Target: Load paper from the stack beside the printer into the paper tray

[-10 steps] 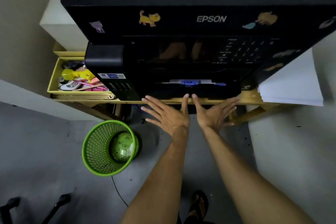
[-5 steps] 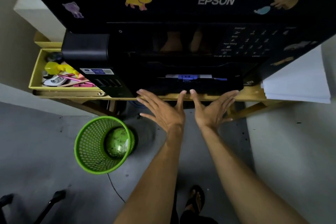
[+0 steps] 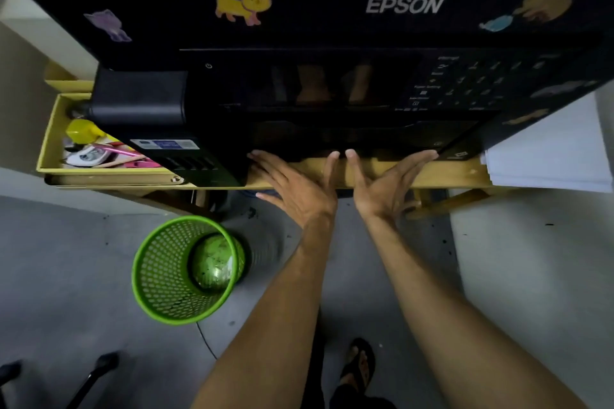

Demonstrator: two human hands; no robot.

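A black Epson printer point(image 3: 332, 83) with animal stickers fills the top of the head view, standing on a yellow wooden shelf point(image 3: 442, 173). A stack of white paper point(image 3: 548, 156) lies on the shelf to the printer's right. My left hand point(image 3: 299, 186) and my right hand point(image 3: 385, 186) are side by side, fingers spread, palms toward the printer's lower front. Their fingertips touch the bottom front edge, where the paper tray point(image 3: 349, 139) sits flush and dark. Neither hand holds anything.
A yellow tray point(image 3: 53, 143) with pens and small items sits left of the printer. A green mesh waste basket point(image 3: 186, 269) stands on the grey floor below left, with a thin cable beside it. A sandalled foot point(image 3: 358, 365) shows at the bottom.
Both hands have moved forward until the fingertips meet the printer's lower front. The blue and white part visible in the slot earlier is now out of sight. The view has moved closer.
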